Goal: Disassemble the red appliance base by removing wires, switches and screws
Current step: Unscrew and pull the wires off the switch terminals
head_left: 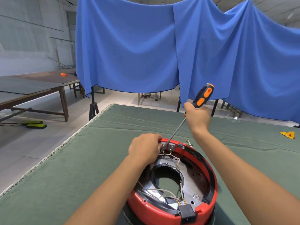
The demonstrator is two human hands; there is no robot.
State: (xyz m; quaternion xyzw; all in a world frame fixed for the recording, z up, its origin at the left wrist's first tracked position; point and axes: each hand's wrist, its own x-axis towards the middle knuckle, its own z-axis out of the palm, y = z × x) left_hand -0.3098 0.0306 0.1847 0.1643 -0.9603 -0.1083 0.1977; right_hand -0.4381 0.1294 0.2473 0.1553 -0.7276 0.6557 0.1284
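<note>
Glossy red plastic base sits on matt green cloth; the screwdriver has a smooth metal shaft.

A table covered in green felt cloth carries the work; the cloth's pale frayed edge runs along the side toward 9 o'clock. The red appliance base sits on the cloth at 6 o'clock, open side up. Just beyond its far rim, toward 12 o'clock, a few loose wires lie on the cloth. Well apart, near the edge at 3 o'clock, rests a small yellow piece with an orange spot. Shallow creases cross the cloth from 9 toward 3 o'clock.
</note>
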